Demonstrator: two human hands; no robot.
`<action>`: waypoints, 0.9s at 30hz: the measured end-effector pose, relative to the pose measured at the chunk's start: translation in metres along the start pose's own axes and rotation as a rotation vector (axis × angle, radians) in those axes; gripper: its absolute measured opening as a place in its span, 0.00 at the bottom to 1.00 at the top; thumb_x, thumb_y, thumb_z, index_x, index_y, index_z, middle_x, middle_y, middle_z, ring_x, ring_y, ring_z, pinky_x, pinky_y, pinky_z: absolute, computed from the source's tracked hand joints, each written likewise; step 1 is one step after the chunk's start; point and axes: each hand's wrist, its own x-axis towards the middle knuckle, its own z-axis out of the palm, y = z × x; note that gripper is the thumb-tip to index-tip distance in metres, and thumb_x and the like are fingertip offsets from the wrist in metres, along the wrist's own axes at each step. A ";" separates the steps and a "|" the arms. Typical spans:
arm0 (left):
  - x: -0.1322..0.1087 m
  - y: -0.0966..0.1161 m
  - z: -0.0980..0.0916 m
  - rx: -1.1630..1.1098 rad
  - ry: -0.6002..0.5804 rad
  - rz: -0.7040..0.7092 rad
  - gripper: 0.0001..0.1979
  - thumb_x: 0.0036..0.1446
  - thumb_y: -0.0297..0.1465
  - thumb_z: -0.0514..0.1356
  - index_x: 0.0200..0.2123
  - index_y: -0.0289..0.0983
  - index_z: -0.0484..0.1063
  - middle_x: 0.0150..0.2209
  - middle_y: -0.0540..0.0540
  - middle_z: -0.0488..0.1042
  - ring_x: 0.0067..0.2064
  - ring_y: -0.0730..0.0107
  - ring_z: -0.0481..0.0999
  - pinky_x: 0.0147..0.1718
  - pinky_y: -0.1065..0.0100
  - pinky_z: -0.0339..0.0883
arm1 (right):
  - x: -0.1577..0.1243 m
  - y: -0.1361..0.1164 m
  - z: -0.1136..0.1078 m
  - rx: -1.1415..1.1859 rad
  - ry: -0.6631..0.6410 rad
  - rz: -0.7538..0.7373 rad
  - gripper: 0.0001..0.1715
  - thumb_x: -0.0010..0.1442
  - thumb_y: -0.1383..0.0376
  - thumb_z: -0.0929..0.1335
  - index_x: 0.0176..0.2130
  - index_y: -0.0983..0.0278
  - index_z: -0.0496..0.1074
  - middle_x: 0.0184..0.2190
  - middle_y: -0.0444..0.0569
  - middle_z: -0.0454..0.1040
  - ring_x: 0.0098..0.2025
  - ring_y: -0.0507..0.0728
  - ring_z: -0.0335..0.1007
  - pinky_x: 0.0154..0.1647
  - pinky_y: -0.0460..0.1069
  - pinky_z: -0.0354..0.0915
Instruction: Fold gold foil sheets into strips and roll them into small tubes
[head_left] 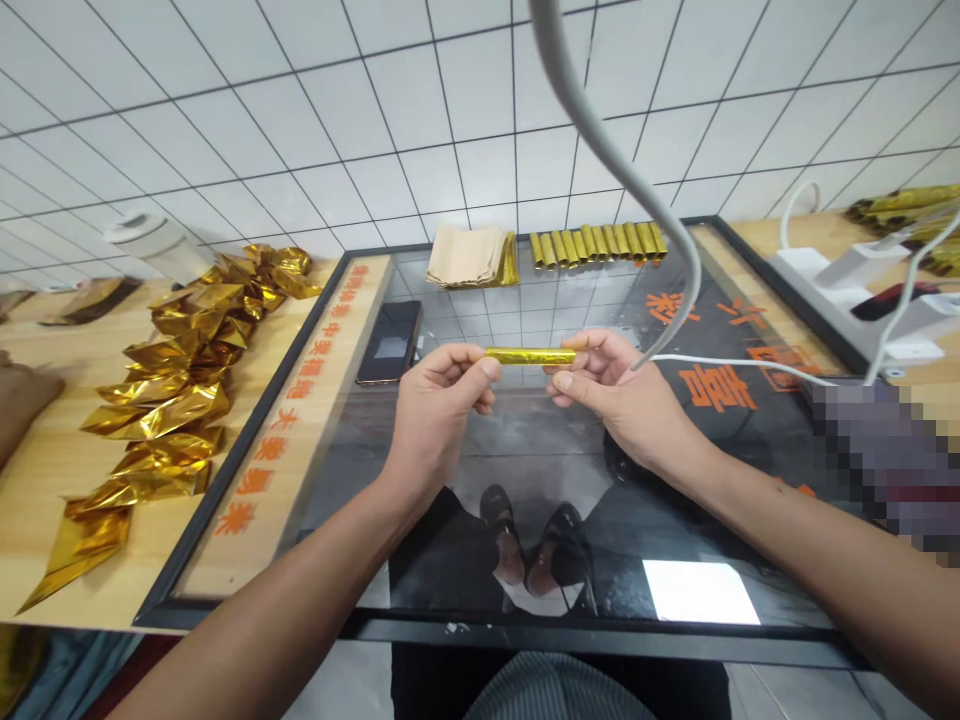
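A rolled tube of shiny gold foil paper (531, 356) is stretched level between my two hands, above the glass top (517, 440). My left hand (444, 385) pinches its left end between thumb and fingers. At the other end, my right hand (596, 375) grips the tube the same way. Beyond my hands, a row of similar gold rolls (598, 245) lies along the back of the glass. Beside that row sits a stack of paper sheets (466, 255), tan on top, with gold showing at its right side.
A dark phone (388, 342) lies left of my hands. Folded gold foil pieces (169, 385) spread over the wooden table at left, near another person's hand (22, 405). A grey cable (637, 170) hangs in front. A power strip (847, 290) and more gold rolls (900, 210) are at right.
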 end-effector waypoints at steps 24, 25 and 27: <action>-0.008 -0.007 0.010 -0.019 0.070 -0.022 0.13 0.51 0.35 0.78 0.35 0.35 0.82 0.27 0.49 0.80 0.27 0.76 0.76 0.27 0.75 0.72 | 0.001 -0.005 0.005 0.228 0.112 0.070 0.23 0.48 0.58 0.87 0.35 0.63 0.78 0.28 0.40 0.81 0.30 0.48 0.78 0.35 0.43 0.76; -0.008 -0.007 0.010 -0.018 0.068 -0.019 0.13 0.51 0.35 0.78 0.34 0.35 0.82 0.27 0.49 0.79 0.27 0.76 0.76 0.27 0.75 0.72 | 0.001 -0.005 0.005 0.227 0.107 0.069 0.24 0.48 0.58 0.87 0.36 0.63 0.78 0.28 0.40 0.81 0.30 0.48 0.78 0.35 0.43 0.76; -0.008 -0.006 0.010 -0.025 0.062 -0.015 0.12 0.51 0.35 0.78 0.34 0.35 0.82 0.28 0.49 0.80 0.27 0.76 0.76 0.27 0.75 0.72 | 0.001 -0.005 0.005 0.218 0.101 0.071 0.24 0.47 0.58 0.87 0.36 0.63 0.79 0.28 0.40 0.81 0.30 0.49 0.78 0.35 0.44 0.75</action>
